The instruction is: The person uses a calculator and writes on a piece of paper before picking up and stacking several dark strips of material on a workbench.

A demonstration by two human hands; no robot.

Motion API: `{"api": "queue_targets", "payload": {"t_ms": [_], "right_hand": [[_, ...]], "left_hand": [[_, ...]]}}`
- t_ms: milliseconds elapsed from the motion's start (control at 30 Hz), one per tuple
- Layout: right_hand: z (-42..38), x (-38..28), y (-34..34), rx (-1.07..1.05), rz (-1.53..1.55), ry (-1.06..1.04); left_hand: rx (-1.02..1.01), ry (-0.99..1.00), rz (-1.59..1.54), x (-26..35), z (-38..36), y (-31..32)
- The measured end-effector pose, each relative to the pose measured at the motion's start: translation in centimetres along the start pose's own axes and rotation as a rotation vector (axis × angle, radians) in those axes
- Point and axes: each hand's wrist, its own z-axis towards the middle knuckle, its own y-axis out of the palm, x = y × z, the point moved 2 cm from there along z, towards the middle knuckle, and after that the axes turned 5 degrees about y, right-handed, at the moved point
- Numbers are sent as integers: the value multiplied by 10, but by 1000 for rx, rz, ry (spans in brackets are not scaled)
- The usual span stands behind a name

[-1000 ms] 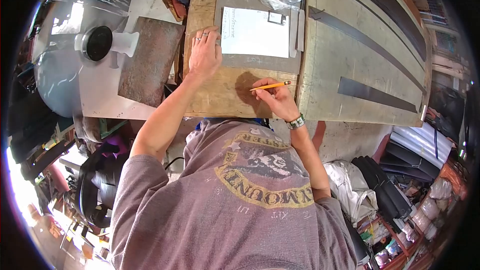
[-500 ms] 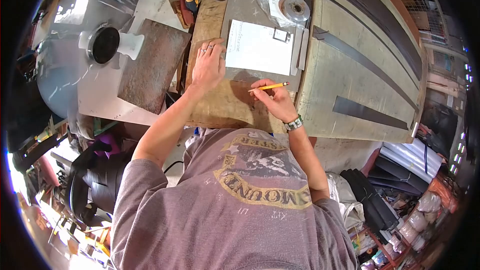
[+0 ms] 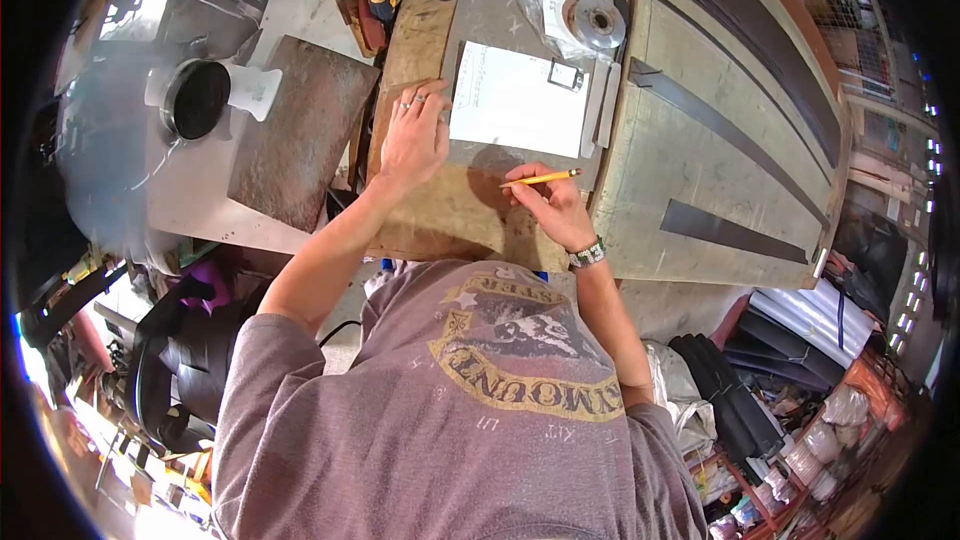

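The right hand (image 3: 548, 202) has its grip clamped on a yellow pencil (image 3: 541, 178), held level just above the wooden board (image 3: 450, 215) on the desk (image 3: 700, 130), its tip pointing right, near the lower edge of the sheet of paper (image 3: 520, 100). The left hand (image 3: 413, 135) lies flat with fingers spread, holding nothing, pressing the board beside the paper. This looks like a pause between marks; the next stroke calls for tipping the point down while the left hand steadies the board
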Motion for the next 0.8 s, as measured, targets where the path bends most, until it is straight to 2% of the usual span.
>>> {"api": "queue_targets", "payload": {"t_ms": [167, 367, 500, 600, 733, 800], "right_hand": [[4, -1, 3, 58, -38, 52], [6, 6, 3, 68, -17, 14], [7, 9, -4, 94, -41, 96], [9, 10, -5, 130, -11, -21], [12, 9, -6, 121, 12, 68], [16, 12, -7, 134, -10, 28]], "left_hand": [[-7, 14, 3, -1, 0, 1], [7, -16, -22, 6, -1, -3], [12, 14, 18, -1, 0, -1], [17, 18, 8, 1, 4, 2], [5, 1, -6, 3, 15, -5], [0, 3, 7, 1, 26, -8]]}}
